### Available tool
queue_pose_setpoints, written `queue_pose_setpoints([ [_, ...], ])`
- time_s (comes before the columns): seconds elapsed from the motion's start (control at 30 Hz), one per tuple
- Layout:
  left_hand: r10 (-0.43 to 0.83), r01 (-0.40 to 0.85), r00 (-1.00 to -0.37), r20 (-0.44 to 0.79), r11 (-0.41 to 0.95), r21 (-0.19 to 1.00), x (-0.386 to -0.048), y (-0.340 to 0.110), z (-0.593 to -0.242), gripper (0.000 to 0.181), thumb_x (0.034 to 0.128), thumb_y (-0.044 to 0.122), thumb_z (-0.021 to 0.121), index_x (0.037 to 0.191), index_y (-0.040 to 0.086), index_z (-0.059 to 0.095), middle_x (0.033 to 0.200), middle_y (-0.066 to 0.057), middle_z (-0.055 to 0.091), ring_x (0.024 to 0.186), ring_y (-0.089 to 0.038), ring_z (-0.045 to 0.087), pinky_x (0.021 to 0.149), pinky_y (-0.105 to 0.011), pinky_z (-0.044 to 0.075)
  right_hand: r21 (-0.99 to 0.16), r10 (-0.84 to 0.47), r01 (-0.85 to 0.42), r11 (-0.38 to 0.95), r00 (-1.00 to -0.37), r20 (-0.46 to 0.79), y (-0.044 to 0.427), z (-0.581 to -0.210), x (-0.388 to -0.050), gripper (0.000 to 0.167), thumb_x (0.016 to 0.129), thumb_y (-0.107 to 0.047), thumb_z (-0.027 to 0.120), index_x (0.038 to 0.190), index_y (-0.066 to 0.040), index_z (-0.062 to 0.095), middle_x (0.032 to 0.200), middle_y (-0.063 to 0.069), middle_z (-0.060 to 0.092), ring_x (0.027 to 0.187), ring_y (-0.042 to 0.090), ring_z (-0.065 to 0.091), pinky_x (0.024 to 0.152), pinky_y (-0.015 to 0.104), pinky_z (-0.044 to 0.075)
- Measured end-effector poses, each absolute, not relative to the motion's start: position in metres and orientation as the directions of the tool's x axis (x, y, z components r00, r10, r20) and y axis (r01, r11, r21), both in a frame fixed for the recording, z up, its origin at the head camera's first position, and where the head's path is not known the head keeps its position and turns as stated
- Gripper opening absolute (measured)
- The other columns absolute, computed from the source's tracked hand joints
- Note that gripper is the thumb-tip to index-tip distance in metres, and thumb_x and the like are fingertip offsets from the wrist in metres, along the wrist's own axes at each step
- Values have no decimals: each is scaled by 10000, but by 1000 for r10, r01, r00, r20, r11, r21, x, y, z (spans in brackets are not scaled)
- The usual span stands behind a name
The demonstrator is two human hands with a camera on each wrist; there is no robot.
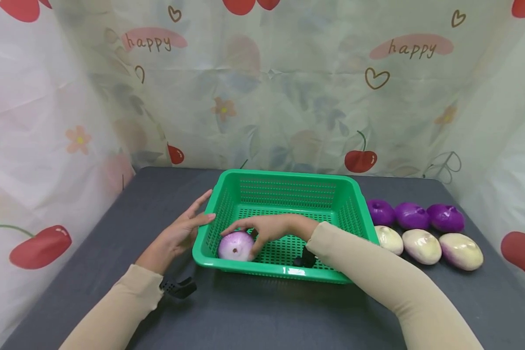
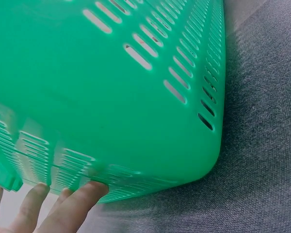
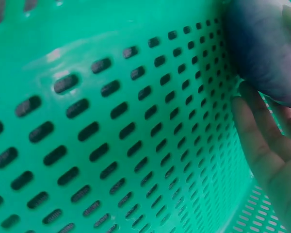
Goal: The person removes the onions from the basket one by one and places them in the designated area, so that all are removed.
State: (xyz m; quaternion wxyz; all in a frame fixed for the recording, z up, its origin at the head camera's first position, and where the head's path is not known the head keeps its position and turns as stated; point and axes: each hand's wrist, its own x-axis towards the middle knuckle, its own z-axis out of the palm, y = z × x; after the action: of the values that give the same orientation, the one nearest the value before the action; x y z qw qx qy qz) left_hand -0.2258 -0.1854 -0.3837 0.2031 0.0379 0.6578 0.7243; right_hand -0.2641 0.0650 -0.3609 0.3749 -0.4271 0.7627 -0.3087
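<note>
A green plastic basket point(image 1: 288, 270) with slotted walls stands on the dark table. Inside its near left corner lies a pale purple onion point(image 1: 235, 246) with a small brown spot. My right hand point(image 1: 267, 228) reaches into the basket and holds this onion, thumb on one side and fingers over the other. In the right wrist view, the onion point(image 3: 266, 48) is partly cut off by the frame edge. On the basket's left side, my left hand point(image 1: 179, 236) touches the rim and outer wall with extended fingers point(image 2: 75, 206).
Right of the basket are two rows: glossy dark purple onion-like vegetables point(image 1: 412, 216) behind, cream ones with purple tinges point(image 1: 422, 247) in front. A patterned curtain point(image 1: 271, 97) hangs behind and beside the grey-black table point(image 1: 262, 311).
</note>
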Motion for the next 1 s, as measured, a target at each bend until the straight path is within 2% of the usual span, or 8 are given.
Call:
queue_pose_setpoints([
  [0.2,341,-251,-914,-218,-53,967,-224,-186,-383,754,991,194,555,1550,384,86,1564,-159,211,1263,-316,488,924,-511,488,-785,-875,-425,451,-385,-294,67,-358,-264,732,791,-143,803,1423,-296,467,1314,4,487,1139,170,476,873,287,501],
  [0.4,344,-269,-911,-227,-78,960,-224,-185,-381,762,985,196,567,1550,384,91,1568,-152,197,1199,-256,534,904,-479,502,-794,-856,-419,440,-463,-230,76,-341,-266,693,795,-125,780,1410,-242,483,1278,43,501,1106,200,509,854,314,514],
  [0.57,339,-271,-913,-227,-90,958,-225,-185,-380,772,979,191,580,1548,391,97,1548,-167,234,1103,-208,599,875,-455,520,-850,-835,-352,393,-524,-169,90,-321,-267,666,791,-113,775,1373,-284,500,1321,42,467,1132,241,514,869,362,521],
  [0.8,340,-259,-916,-213,-95,961,-224,-185,-381,767,982,175,571,1548,389,100,1523,-173,265,1084,-204,611,853,-431,529,-872,-811,-370,320,-582,-50,122,-295,-259,693,803,-158,784,1387,-355,469,1403,-79,437,1191,256,512,881,405,521],
  [1.0,351,-246,-915,-199,-96,964,-224,-186,-382,770,983,179,571,1549,388,92,1534,-174,253,1113,-207,595,851,-428,528,-875,-730,-325,358,-682,-45,162,-274,-245,728,786,-192,807,1390,-375,444,1360,10,468,1136,300,552,849,423,535],
])
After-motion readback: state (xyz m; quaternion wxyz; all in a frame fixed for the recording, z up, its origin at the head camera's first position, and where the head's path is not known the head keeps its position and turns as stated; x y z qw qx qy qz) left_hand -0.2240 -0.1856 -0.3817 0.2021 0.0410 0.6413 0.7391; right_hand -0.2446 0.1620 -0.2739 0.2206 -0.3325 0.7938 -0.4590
